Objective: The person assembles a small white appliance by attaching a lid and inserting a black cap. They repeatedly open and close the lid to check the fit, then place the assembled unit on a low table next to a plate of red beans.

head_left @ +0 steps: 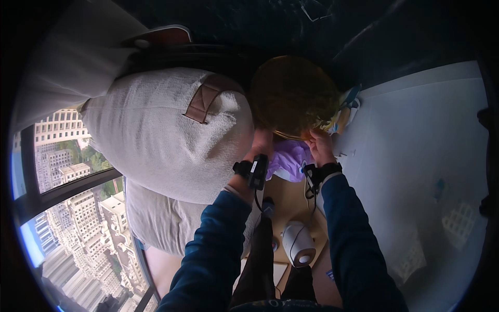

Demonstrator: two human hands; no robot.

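A round, dark amber object (294, 96) with a shiny golden rim is in front of me, between a big cushion and a pale wall. My right hand (320, 145) is closed on the lower right of its rim, thumb and fingers pinching the edge. My left hand (262, 141) reaches to the lower left of the same object, beside the cushion; its fingers are hidden in shadow. A crumpled purple plastic bag (289, 160) lies just below the rim, between my two wrists. Black straps with small devices are on both wrists.
The large light-grey cushion (166, 130) with a brown patch rests on another grey cushion (161, 213) at the left, by a window. A white rounded device (298, 243) stands on a wooden surface below. Several small items (347, 109) crowd the wall at the right.
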